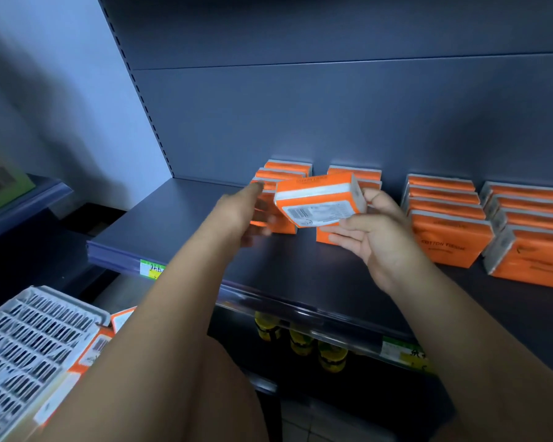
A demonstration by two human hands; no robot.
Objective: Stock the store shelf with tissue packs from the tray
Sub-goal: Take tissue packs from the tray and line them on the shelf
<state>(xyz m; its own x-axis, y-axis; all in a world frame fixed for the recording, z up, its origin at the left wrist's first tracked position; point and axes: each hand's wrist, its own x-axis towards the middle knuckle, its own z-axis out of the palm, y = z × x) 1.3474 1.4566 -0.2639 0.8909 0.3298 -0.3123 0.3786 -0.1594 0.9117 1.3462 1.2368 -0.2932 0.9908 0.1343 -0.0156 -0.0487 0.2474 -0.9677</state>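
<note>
1. Right hand (pixel 374 231) grips an orange-and-white rectangular tissue pack (pixel 320 199), barcode label showing.
2. Blurred left hand (pixel 240 212) reaches the leftmost row (pixel 281 183); grip unclear.
3. Four rows stand on the dark metal shelf (pixel 179 224); a shelved pack (pixel 450 240) right of the hands reads "COTTON TISSUE".

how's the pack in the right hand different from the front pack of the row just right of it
The held pack is off the shelf, tilted, gripped by the right hand; the front pack stands on the shelf. The held pack shows its white barcode label; the front pack shows its orange printed face. Both are orange with pale edges.
</note>
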